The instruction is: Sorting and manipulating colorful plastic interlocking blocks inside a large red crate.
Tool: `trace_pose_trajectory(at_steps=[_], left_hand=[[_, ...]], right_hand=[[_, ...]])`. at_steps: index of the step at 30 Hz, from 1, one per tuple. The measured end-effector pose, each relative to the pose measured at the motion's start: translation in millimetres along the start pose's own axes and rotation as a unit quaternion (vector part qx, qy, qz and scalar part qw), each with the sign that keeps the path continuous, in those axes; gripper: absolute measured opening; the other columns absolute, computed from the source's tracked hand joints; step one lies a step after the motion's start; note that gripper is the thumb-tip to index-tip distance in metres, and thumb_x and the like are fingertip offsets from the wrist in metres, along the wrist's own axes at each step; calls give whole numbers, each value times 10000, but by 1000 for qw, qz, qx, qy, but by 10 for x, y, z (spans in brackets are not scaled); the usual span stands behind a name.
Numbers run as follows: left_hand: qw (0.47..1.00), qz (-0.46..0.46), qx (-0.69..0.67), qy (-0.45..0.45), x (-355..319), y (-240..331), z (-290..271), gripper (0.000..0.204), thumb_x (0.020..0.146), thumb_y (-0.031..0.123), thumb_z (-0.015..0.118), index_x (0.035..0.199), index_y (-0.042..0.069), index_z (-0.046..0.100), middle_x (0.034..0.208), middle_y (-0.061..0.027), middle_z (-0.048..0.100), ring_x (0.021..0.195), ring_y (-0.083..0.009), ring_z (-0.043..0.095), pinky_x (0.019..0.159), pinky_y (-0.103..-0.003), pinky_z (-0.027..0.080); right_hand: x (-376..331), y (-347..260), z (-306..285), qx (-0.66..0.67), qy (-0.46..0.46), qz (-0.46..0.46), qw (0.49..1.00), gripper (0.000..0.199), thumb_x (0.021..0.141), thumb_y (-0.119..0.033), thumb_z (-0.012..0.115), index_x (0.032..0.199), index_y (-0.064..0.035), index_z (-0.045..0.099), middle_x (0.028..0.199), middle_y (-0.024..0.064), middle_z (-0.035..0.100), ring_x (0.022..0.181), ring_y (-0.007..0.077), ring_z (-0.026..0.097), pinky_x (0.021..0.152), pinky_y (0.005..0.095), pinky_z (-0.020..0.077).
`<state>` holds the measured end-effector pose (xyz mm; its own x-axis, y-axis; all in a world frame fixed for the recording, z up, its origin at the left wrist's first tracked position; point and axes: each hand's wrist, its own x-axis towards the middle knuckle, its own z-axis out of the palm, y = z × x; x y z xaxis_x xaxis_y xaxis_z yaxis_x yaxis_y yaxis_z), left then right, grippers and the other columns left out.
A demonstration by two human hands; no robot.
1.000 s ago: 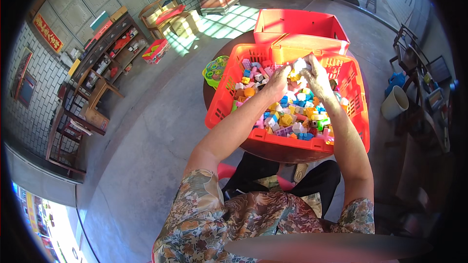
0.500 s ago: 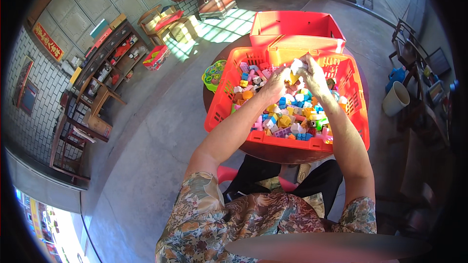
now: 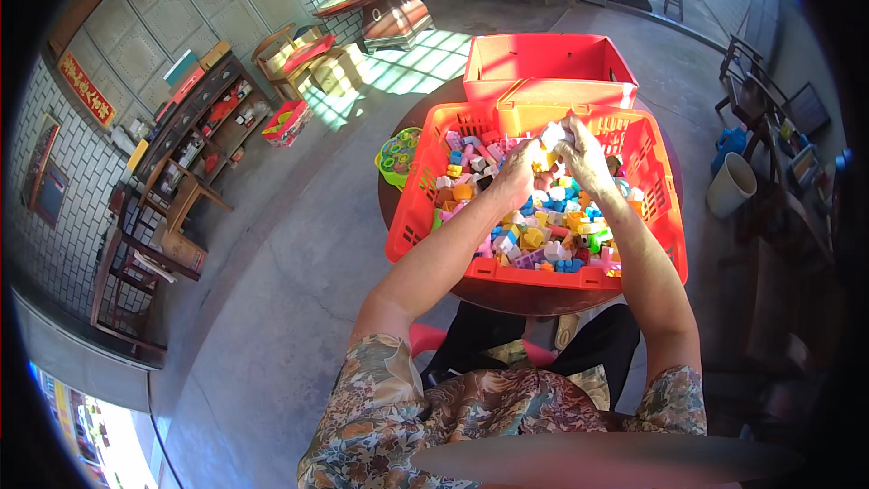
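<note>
Both my hands are raised over the far half of a red slatted basket (image 3: pixel 534 277) filled with loose toy building bricks (image 3: pixel 532 237) in many colours. Between my fingers is a small cluster of yellow and white toy bricks (image 3: pixel 549 146), bright with sunlight. My left hand (image 3: pixel 516 172) is closed on its left side, at the yellow part. Curled round the upper right of the cluster, near the white part, is my right hand (image 3: pixel 585 156). Fingers cover part of the bricks, so I cannot tell how they are joined.
The basket stands on a dark round table (image 3: pixel 507 299). Behind it sits a red plastic bin (image 3: pixel 552 91), and at its left a green basket (image 3: pixel 396 158) of round pieces. A white bucket (image 3: pixel 731 186) is on the right, a wooden chair (image 3: pixel 181 195) on the left.
The view has tilted slightly, so the basket and table appear lower. My hands remain together on the bricks, with small finger shifts; more white now shows at the top of the cluster.
</note>
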<state>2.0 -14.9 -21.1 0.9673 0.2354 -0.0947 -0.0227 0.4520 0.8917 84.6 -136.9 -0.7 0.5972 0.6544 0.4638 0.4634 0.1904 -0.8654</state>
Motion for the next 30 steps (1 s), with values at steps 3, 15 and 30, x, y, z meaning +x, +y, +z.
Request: trace_pose_trajectory(at_steps=[3, 15, 30], left_hand=[[998, -7, -58, -12, 10, 36, -33, 284, 961, 318, 335, 1051, 116, 512, 881, -89, 582, 697, -167, 556, 507, -263, 447], [994, -36, -86, 53, 59, 32, 25, 241, 915, 356, 481, 1045, 165, 550, 895, -6, 584, 703, -161, 541, 593, -303, 459], [999, 9, -41, -31, 83, -80, 27, 397, 949, 400, 334, 1133, 76, 470, 895, -116, 585, 693, -204, 609, 560, -330, 511]], right_hand=[[-19, -82, -22, 105, -35, 30, 993, 150, 844, -37, 540, 986, -40, 494, 873, 59, 565, 798, 128, 552, 652, 268, 469], [12, 102, -19, -6, -37, 14, 999, 192, 856, -30, 544, 1024, -31, 451, 886, 92, 551, 850, 152, 551, 744, 282, 451], [44, -1, -16, -93, 35, -7, 995, 203, 874, -115, 532, 1012, -5, 431, 902, 184, 578, 869, 303, 590, 766, 371, 459]])
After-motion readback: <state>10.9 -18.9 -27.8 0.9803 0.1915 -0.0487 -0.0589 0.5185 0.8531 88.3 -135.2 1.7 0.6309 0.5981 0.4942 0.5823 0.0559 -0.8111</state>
